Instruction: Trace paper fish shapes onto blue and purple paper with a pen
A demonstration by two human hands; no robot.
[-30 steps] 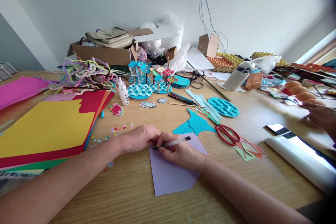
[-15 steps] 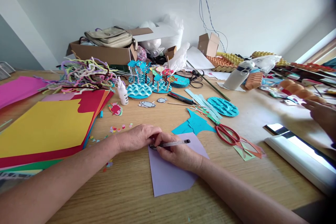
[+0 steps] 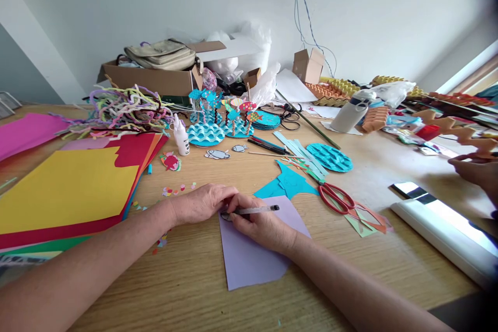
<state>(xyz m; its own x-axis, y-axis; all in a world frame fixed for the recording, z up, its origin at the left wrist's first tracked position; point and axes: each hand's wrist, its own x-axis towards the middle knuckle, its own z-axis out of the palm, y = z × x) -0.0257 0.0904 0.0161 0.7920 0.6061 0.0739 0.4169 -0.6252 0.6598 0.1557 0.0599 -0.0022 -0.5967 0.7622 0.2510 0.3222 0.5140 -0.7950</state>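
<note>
A pen (image 3: pixel 259 209) with a clear barrel and dark end cap is gripped in my right hand (image 3: pixel 260 225), its tip low over a sheet of purple paper (image 3: pixel 254 264). My left hand (image 3: pixel 204 203) meets the right one at the sheet's upper left corner, fingers bent and pressed down. A small dark grey piece (image 3: pixel 225 215) shows under the fingertips; its kind I cannot make out. Just beyond the sheet lie blue paper offcuts (image 3: pixel 286 182). Red-handled scissors (image 3: pixel 336 198) rest to the right, beside green and orange scraps.
Coloured paper sheets (image 3: pixel 66 187) are stacked at left, with fuzzy pipe cleaners (image 3: pixel 124 109) behind. A glue bottle (image 3: pixel 181 137), paper fish (image 3: pixel 217 154) and blue wavy-topped discs (image 3: pixel 206 135) stand ahead. At right are a white device (image 3: pixel 439 233) and another person's hand (image 3: pixel 476 168) holding folded orange paper.
My hands stay at the sheet's corner, with the right fingers and pen shifted very slightly. The other person's hand at right has turned the folded orange paper, now showing its zigzag edge.
</note>
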